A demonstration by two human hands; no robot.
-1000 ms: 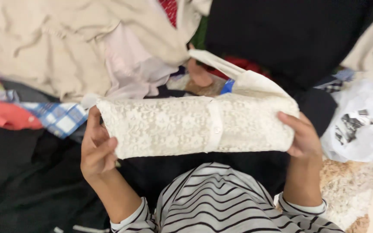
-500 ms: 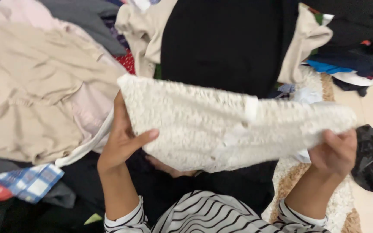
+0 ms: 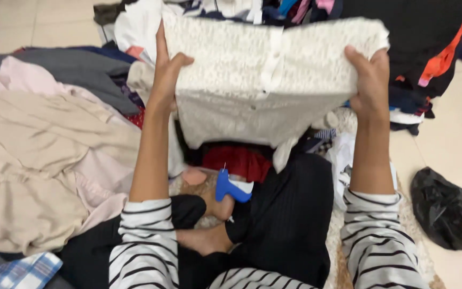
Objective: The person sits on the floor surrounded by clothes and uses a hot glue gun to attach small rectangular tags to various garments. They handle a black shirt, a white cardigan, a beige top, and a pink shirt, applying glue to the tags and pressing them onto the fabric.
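Note:
A folded cream lace garment (image 3: 263, 80) is held up in front of me at arm's length, above a heap of clothes. My left hand (image 3: 166, 69) grips its left edge, thumb on the front. My right hand (image 3: 371, 80) grips its right edge. Both arms wear black-and-white striped sleeves. Below the garment, a blue and white tagging gun (image 3: 230, 187) rests by my bare feet (image 3: 209, 225) on black fabric.
A large beige garment (image 3: 38, 166) and a pink one spread at left, with grey cloth behind. Dark and coloured clothes (image 3: 429, 48) pile at the back right. A crumpled black plastic bag (image 3: 445, 208) lies on the tiled floor at right. Plaid cloth (image 3: 17, 270) shows bottom left.
Both hands have lifted the lace garment up and away from my lap toward the pile. My feet and the tagging gun have come into view below it.

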